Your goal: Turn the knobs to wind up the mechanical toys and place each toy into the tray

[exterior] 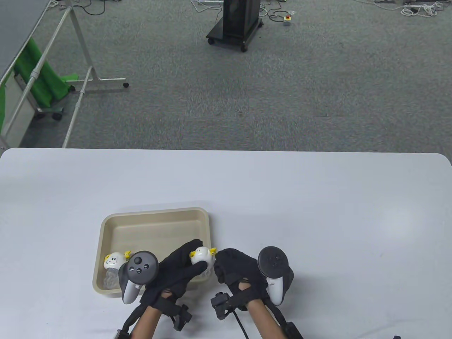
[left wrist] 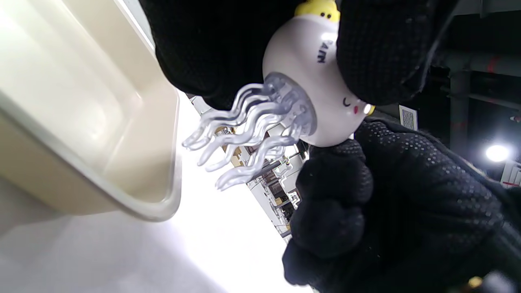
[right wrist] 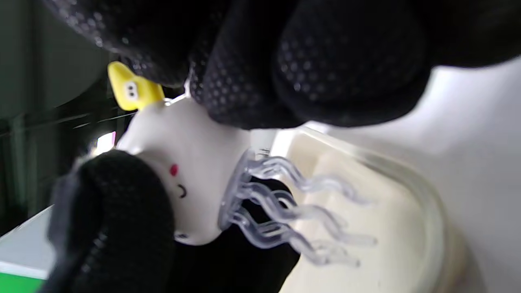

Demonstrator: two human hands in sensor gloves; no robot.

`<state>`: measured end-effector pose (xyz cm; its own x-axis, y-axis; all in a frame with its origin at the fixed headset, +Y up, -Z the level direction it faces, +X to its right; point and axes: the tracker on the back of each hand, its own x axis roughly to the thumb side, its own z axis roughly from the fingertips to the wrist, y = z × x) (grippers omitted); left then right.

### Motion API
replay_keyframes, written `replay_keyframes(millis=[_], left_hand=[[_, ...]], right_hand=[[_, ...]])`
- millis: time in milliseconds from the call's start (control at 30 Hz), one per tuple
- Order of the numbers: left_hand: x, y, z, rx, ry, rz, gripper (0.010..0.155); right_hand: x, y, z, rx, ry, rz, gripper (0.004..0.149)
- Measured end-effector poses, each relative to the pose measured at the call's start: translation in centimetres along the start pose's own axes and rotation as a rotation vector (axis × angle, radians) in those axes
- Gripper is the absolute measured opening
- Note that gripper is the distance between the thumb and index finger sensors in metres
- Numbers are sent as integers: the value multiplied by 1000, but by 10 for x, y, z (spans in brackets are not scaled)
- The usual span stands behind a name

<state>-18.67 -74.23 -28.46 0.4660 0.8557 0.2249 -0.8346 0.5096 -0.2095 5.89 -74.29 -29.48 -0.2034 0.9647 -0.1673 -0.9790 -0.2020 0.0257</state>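
Left hand (exterior: 180,270): fingers wrapped round the jellyfish toy (exterior: 202,256).
Right hand (exterior: 235,270): pinching its knob side.
Done: one toy (exterior: 113,263) lies in the tray (exterior: 155,215).
Left: wind, drop in.

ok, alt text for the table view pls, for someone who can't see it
Two gloved hands hold a white jellyfish wind-up toy above the near right corner of a beige tray: the left hand grips its body and the right hand touches its right side. A second jellyfish toy lies in the tray's near left corner, on a white table.
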Motion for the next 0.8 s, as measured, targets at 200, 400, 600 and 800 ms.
replay_keyframes(millis=[200, 400, 600, 800], left_hand=[[3, -4, 0, -17, -10, -8, 74], [1, 1, 1, 18, -8, 8, 74], [-6, 9, 3, 74, 14, 35, 74], [-10, 16, 4, 105, 23, 79, 74]], right_hand=[[-8, -4, 1, 27, 136, -86, 39], [-3, -5, -3, 111, 64, -72, 41], [25, -9, 12, -165, -291, 252, 52], [44, 6, 30, -206, -525, 606, 60]])
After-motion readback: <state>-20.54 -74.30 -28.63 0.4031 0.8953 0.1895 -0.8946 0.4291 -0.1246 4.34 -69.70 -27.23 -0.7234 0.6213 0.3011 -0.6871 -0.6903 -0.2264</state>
